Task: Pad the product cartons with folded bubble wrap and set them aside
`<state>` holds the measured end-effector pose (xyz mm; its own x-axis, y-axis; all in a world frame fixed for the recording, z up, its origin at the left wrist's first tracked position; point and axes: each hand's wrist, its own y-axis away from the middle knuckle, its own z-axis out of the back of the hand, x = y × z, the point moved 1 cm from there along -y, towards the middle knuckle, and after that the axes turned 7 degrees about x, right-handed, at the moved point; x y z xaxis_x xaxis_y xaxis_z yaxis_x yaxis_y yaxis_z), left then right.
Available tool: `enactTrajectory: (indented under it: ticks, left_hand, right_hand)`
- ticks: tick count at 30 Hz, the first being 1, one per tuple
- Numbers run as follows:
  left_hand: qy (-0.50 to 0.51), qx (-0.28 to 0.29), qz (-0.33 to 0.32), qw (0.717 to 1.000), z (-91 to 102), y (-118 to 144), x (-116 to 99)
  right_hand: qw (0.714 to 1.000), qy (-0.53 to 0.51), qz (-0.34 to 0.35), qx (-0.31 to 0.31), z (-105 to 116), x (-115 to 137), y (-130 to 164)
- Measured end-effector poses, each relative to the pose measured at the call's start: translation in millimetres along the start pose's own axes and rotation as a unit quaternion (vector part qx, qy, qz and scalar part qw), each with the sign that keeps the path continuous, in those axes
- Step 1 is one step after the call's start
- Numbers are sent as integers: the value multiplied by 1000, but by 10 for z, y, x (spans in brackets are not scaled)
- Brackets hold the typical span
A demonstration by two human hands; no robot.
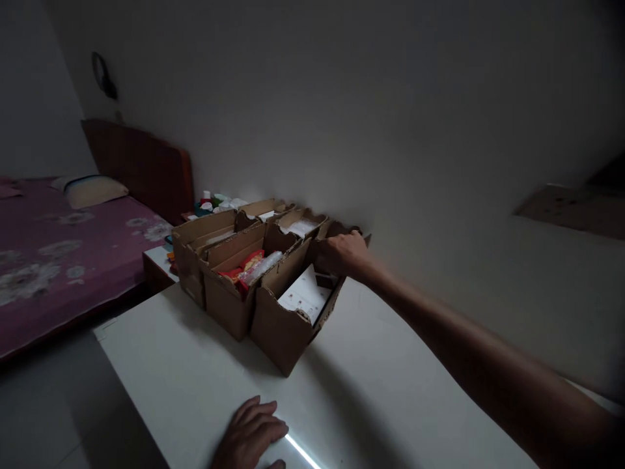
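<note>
Cardboard boxes stand in two rows on the white table. My right hand [347,251] reaches out to the back right cardboard box [338,229], its fingers curled over the wall it shares with the box in front; the fingertips are hidden. That front right cardboard box [283,335] holds a white printed paper [307,296]. In the middle front box [227,303] lie a red packet [247,266] and a clear plastic wrapper [266,266]. My left hand [251,435] hovers over or rests on the near table, fingers spread, holding nothing.
The white table [195,378] ends at a left edge, beyond which lies the floor. A bed [83,260] with a wooden headboard [141,159] is at left. Small items crowd a bedside cabinet [159,259] behind the boxes. A wall runs close along the back.
</note>
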<state>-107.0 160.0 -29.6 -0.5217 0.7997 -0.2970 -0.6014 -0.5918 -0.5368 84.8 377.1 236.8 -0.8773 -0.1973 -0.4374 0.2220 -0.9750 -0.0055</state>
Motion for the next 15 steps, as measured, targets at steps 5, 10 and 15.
enactTrajectory:
  ticks: [5,10,15]
  left_hand:
    - [7,-79,-6,997,323,-98,-94]
    - [1,-201,35,979,1446,-486,-207]
    - [-38,-187,169,967,2321,-1311,8]
  right_hand:
    - [1000,-22,-1,4,-25,91,28]
    - [997,-72,8,-20,-81,137,28]
    - [984,-157,-17,-78,38,-168,84]
